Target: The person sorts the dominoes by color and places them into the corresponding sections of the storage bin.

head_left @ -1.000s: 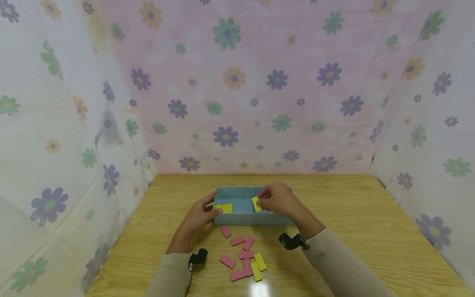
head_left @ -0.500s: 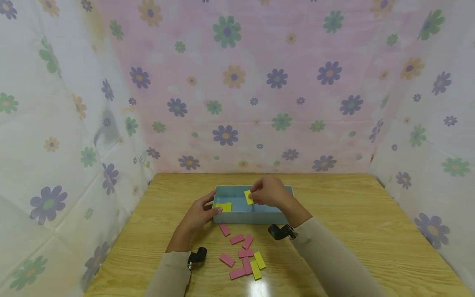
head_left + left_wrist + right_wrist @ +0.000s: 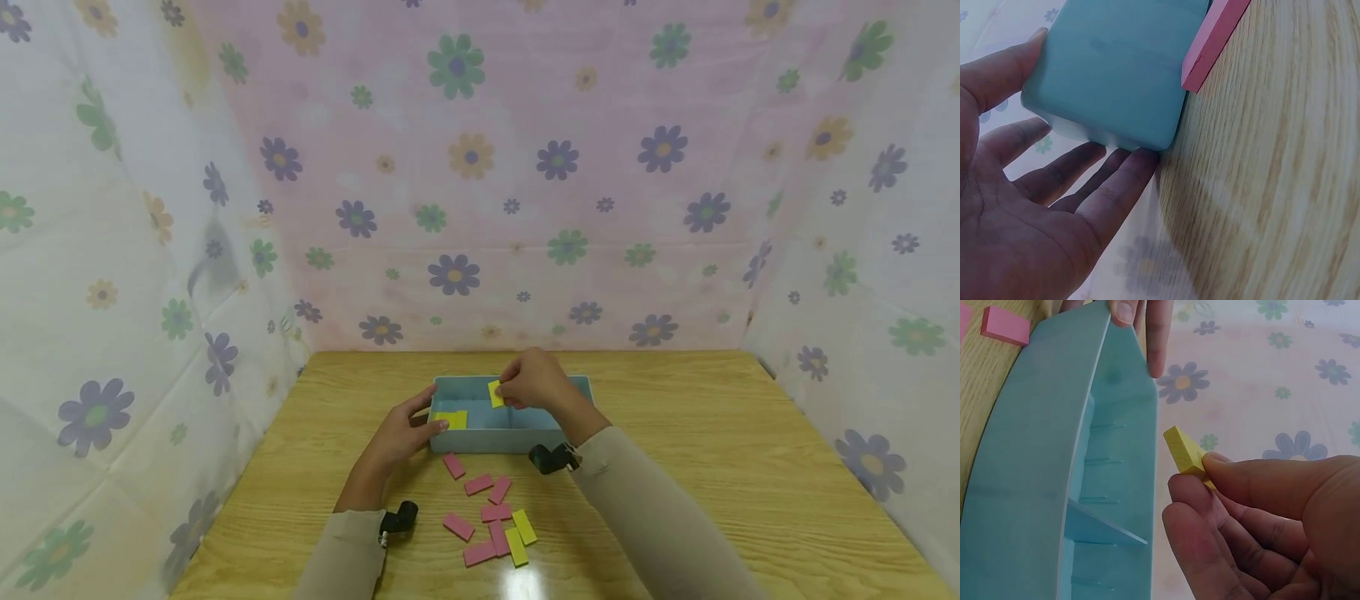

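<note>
A light-blue divided box (image 3: pixel 495 442) stands on the wooden table. My left hand (image 3: pixel 400 437) holds its left end, thumb at the rim and fingers against the outer wall. Between thumb and fingertips, my right hand (image 3: pixel 538 383) pinches a yellow wooden block (image 3: pixel 496 394) over the box; the right wrist view shows this block (image 3: pixel 1188 452) tilted and apart from the box wall. Yellow blocks (image 3: pixel 453 420) lie inside at the box's left front corner, partly hidden by the front wall. A thin divider (image 3: pixel 1105 524) crosses the box.
Several pink blocks (image 3: pixel 458 527) lie scattered on the table (image 3: pixel 660 433) before the box; one pink block (image 3: pixel 1216 47) is close to its front wall. Two yellow blocks (image 3: pixel 516 547) lie beside them. Flowered cloth (image 3: pixel 517 183) surrounds the table's back and sides.
My right hand has carried the yellow block leftward and slightly back, from the divider to over the left compartment. My left hand has stayed at the box's end.
</note>
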Demonstrator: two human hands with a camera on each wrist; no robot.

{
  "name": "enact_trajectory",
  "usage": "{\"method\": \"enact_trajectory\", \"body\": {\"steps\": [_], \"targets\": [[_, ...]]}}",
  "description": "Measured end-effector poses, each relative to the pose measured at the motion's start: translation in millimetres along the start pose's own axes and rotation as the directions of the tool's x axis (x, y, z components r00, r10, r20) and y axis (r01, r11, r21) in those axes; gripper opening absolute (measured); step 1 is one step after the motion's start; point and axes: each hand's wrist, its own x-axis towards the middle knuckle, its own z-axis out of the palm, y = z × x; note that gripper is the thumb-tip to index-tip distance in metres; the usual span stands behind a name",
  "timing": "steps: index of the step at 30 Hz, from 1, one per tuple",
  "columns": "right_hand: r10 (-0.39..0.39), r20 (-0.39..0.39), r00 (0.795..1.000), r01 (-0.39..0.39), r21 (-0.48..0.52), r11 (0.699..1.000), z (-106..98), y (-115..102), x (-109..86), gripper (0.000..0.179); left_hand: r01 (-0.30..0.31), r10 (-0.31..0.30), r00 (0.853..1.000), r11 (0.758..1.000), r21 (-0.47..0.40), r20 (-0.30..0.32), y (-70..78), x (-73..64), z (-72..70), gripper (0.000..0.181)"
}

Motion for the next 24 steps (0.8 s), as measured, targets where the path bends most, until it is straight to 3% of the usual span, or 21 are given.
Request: {"method": "enact_trajectory", "body": {"steps": [11,24], "targets": [[0.054,0.007,0.999,-0.054,0.028,0.998,7,0,14.2,0.016,0.009,-0.008,1.0,1.0,0.006,-0.016,-1.1,0.1,0.0,0.079],[0.097,-0.015,0.995,-0.097,-0.017,0.995,8,-2,29.6,0.012,-0.001,0.001,1.0,1.0,-0.011,-0.001,-2.7,1.0,-1.4,0.079]]}}
